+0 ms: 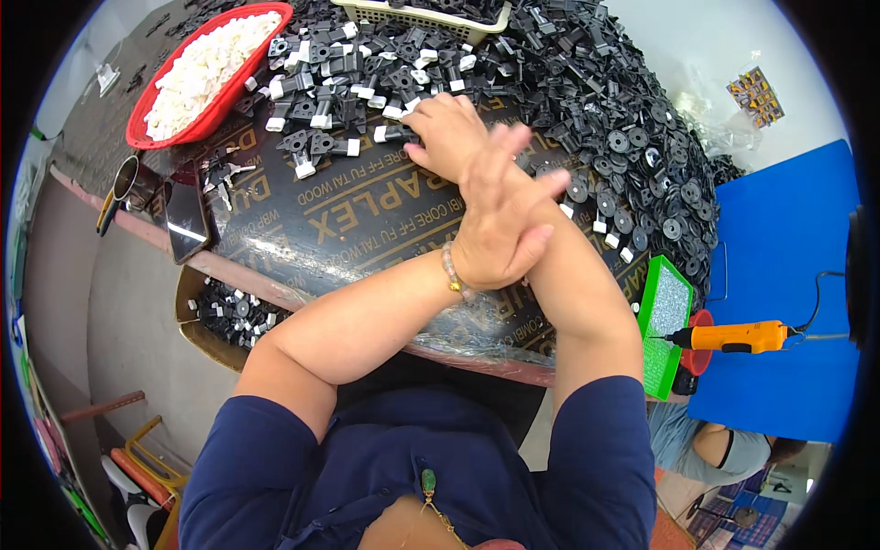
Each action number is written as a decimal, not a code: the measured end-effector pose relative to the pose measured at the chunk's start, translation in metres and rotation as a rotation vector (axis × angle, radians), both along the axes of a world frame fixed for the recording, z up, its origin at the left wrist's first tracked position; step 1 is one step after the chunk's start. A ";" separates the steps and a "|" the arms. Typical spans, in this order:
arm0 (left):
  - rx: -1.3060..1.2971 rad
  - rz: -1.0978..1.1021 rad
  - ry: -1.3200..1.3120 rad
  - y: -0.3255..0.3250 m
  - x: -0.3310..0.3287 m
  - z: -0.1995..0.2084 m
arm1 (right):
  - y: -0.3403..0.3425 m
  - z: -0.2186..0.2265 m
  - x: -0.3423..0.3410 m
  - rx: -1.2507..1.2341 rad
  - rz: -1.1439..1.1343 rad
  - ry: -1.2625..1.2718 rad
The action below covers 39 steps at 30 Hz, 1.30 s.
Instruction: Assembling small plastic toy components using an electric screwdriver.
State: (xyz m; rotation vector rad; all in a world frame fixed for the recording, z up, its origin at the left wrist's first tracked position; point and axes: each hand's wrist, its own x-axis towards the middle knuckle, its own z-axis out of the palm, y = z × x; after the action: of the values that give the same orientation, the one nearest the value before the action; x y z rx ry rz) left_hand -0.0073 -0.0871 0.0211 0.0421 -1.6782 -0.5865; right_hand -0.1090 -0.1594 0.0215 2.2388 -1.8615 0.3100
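Note:
My forearms cross over the tabletop, the left lying above the right. My left hand (502,215), with a beaded bracelet (451,271) at its wrist, is over my right forearm; its fingers are spread, slightly blurred, and hold nothing. Farther left, my right hand (449,136) bends its thumb and fingers round one end of a black plastic part (394,134) with a white end. Around that hand lie several black parts with white blocks (321,105). Black round discs (628,183) and a few white-ended pieces (612,240) lie to the right of my left hand.
A red basket (272,44) holds white pieces at far left; a cream basket (467,26) stands at the back. At right are a green tray (654,321) of small screws and an orange electric screwdriver (738,337). A phone (187,215) and metal cup (137,181) sit left.

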 end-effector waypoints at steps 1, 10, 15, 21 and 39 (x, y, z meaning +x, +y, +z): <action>0.000 -0.006 -0.001 -0.001 0.000 0.001 | 0.003 0.002 -0.005 -0.083 -0.005 -0.077; 1.165 -0.973 0.015 0.003 -0.008 -0.001 | 0.173 0.091 -0.054 -0.336 -0.347 -0.782; 1.554 -1.426 -0.520 0.012 -0.005 -0.003 | 0.249 0.088 -0.030 -0.190 -0.304 -0.673; 1.362 -1.601 -0.809 0.017 0.001 0.000 | 0.297 0.055 -0.008 -0.112 -0.289 -1.023; 1.253 -1.156 -0.826 0.029 -0.009 -0.007 | 0.351 0.002 -0.014 -0.148 -0.786 -0.339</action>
State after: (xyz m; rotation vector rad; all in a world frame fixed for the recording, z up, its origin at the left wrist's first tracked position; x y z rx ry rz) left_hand -0.0159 -0.0581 0.0141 0.2448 -1.6720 -2.7152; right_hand -0.1230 0.1911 0.0236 1.2627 -2.5993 0.6698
